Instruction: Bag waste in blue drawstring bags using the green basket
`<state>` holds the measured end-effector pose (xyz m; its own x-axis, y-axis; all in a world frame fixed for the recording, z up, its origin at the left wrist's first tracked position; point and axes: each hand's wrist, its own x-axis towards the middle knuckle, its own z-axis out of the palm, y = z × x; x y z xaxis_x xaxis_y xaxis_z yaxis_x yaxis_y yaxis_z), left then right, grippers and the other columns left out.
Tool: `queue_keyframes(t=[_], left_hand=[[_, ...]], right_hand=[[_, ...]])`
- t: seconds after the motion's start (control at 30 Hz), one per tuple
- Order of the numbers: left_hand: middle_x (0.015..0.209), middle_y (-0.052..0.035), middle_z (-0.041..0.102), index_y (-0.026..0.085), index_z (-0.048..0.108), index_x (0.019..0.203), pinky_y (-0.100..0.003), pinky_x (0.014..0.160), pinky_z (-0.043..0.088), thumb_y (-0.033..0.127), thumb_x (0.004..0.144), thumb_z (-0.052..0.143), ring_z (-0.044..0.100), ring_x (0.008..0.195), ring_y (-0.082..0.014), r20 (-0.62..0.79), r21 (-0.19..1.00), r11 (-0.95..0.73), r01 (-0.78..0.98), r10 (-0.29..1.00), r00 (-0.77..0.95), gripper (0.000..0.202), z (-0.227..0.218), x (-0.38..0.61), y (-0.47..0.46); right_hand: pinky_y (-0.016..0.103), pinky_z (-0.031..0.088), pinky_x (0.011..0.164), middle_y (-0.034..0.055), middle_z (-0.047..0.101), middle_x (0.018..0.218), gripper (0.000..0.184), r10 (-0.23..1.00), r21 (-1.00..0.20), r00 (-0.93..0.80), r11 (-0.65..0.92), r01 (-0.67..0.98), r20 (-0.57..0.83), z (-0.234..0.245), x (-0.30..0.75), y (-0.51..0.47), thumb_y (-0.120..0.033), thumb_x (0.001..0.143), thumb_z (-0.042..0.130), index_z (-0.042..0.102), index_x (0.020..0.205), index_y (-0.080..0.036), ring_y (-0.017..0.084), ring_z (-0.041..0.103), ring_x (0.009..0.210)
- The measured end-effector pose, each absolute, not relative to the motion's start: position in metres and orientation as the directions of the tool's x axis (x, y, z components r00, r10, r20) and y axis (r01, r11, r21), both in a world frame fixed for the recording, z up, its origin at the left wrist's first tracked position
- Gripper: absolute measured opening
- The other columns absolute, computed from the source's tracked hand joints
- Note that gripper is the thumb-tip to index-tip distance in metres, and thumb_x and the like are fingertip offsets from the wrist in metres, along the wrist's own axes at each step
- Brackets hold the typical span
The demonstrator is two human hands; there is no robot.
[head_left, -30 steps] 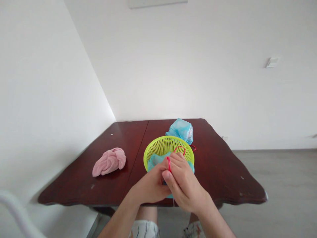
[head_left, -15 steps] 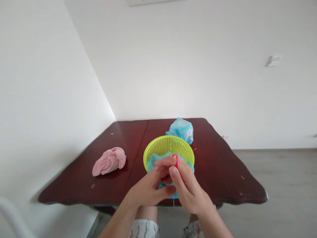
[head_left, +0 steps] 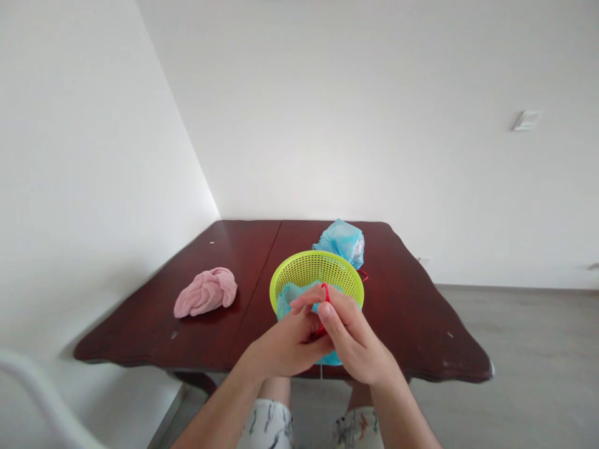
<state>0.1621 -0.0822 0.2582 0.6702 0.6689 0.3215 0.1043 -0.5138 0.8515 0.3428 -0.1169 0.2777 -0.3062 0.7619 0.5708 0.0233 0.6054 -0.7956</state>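
Note:
My left hand [head_left: 285, 346] and my right hand [head_left: 350, 340] meet at the near edge of the dark wooden table [head_left: 412, 312], just in front of a lime-green mesh basket [head_left: 309, 268]. Both are closed on a red drawstring [head_left: 324, 296] of a light blue plastic bag [head_left: 287, 296] that hangs over the basket's near rim. The string loops over my right forefinger, and my left fingers pinch it lower down. A second blue bag [head_left: 342, 240], tied shut, sits just behind the basket.
A crumpled pink cloth [head_left: 206, 291] lies on the left half of the table. A white chair back [head_left: 42, 399] shows at the lower left. White walls close the left and back; grey floor [head_left: 524, 349] opens to the right.
My right hand has drawn the red string loop down from the basket rim toward me, and my left fingers have shifted along it. The view has tipped slightly down.

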Motion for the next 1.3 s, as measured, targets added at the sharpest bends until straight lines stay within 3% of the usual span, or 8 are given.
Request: queue_keyframes(t=[0.23, 0.33, 0.4, 0.57, 0.73, 0.9, 1.07, 1.3], left_hand=[[0.084, -0.0023, 0.066, 0.023, 0.069, 0.091, -0.032, 0.076, 0.056, 0.078, 0.117, 0.050, 0.058, 0.077, -0.0194, 0.094, 0.954, -0.255, 0.157, 0.751, 0.653, 0.064, 0.255, 0.147, -0.078], [0.082, -0.0048, 0.070, 0.020, 0.070, 0.084, -0.031, 0.080, 0.057, 0.089, 0.113, 0.048, 0.063, 0.079, -0.0190, 0.012, 0.995, -0.073, 0.073, 0.784, 0.621, 0.078, 0.241, 0.146, -0.070], [0.075, -0.0050, 0.069, 0.018, 0.071, 0.079, -0.027, 0.069, 0.052, 0.092, 0.110, 0.048, 0.060, 0.071, -0.0163, -0.016, 1.000, 0.000, 0.027, 0.796, 0.605, 0.084, 0.234, 0.149, -0.065], [0.050, -0.0012, 0.055, 0.016, 0.077, 0.077, -0.024, 0.047, 0.033, 0.094, 0.112, 0.037, 0.041, 0.044, -0.0110, -0.016, 0.997, -0.032, 0.073, 0.820, 0.572, 0.094, 0.234, 0.152, -0.059], [0.045, -0.0044, 0.060, 0.011, 0.086, 0.095, -0.023, 0.044, 0.041, 0.096, 0.110, 0.038, 0.053, 0.036, -0.0140, -0.058, 0.998, 0.037, 0.050, 0.829, 0.557, 0.098, 0.243, 0.154, -0.061], [0.058, -0.0072, 0.073, 0.010, 0.086, 0.127, -0.022, 0.041, 0.043, 0.093, 0.111, 0.045, 0.070, 0.043, -0.0197, -0.048, 0.996, 0.078, -0.032, 0.840, 0.540, 0.094, 0.248, 0.159, -0.061], [0.072, -0.0097, 0.082, 0.010, 0.085, 0.130, -0.020, 0.040, 0.045, 0.082, 0.114, 0.054, 0.074, 0.047, -0.0184, -0.015, 0.975, 0.146, -0.168, 0.797, 0.603, 0.080, 0.244, 0.158, -0.055], [0.096, -0.0188, 0.089, 0.003, 0.077, 0.148, -0.024, 0.057, 0.064, 0.062, 0.124, 0.044, 0.087, 0.069, -0.0244, 0.097, 0.725, 0.499, -0.475, 0.609, 0.787, 0.071, 0.233, 0.144, -0.039]], right_hand=[[0.043, 0.061, 0.117, 0.0078, 0.079, 0.146, 0.040, 0.736, -0.744, -0.364, 0.651, 0.148, 0.571, 0.272, 0.360, -0.115, -0.047, 0.123, 0.061, 0.073, 0.159, -0.035, 0.027, 0.075, 0.133], [0.038, 0.064, 0.103, 0.0046, 0.082, 0.126, 0.044, 0.772, -0.725, -0.268, 0.635, 0.267, 0.577, 0.260, 0.367, -0.114, -0.041, 0.117, 0.074, 0.071, 0.161, -0.036, 0.022, 0.077, 0.109], [0.034, 0.063, 0.090, 0.0009, 0.082, 0.108, 0.046, 0.807, -0.733, -0.183, 0.588, 0.343, 0.561, 0.254, 0.369, -0.114, -0.037, 0.114, 0.078, 0.070, 0.159, -0.034, 0.019, 0.076, 0.092], [0.032, 0.059, 0.083, 0.0000, 0.082, 0.095, 0.020, 0.839, -0.746, -0.219, 0.544, 0.384, 0.499, 0.254, 0.368, -0.121, -0.035, 0.120, 0.068, 0.081, 0.133, -0.028, 0.018, 0.074, 0.085], [0.028, 0.058, 0.073, -0.0002, 0.079, 0.087, 0.021, 0.802, -0.770, -0.081, 0.592, 0.237, 0.592, 0.252, 0.367, -0.129, -0.033, 0.121, 0.065, 0.083, 0.112, -0.025, 0.015, 0.071, 0.076], [0.026, 0.062, 0.069, -0.0002, 0.084, 0.092, 0.014, 0.749, -0.767, 0.173, 0.636, 0.082, 0.640, 0.241, 0.358, -0.138, -0.025, 0.119, 0.070, 0.083, 0.122, -0.029, 0.014, 0.076, 0.072], [0.033, 0.069, 0.079, 0.0063, 0.088, 0.106, 0.017, 0.691, -0.722, 0.219, 0.682, 0.116, 0.689, 0.229, 0.352, -0.144, -0.022, 0.117, 0.072, 0.085, 0.127, -0.028, 0.020, 0.085, 0.087], [0.030, 0.069, 0.065, 0.0039, 0.085, 0.090, 0.009, 0.573, -0.710, 0.482, 0.686, 0.161, 0.663, 0.235, 0.352, -0.148, -0.026, 0.114, 0.077, 0.086, 0.115, -0.026, 0.019, 0.081, 0.070]])
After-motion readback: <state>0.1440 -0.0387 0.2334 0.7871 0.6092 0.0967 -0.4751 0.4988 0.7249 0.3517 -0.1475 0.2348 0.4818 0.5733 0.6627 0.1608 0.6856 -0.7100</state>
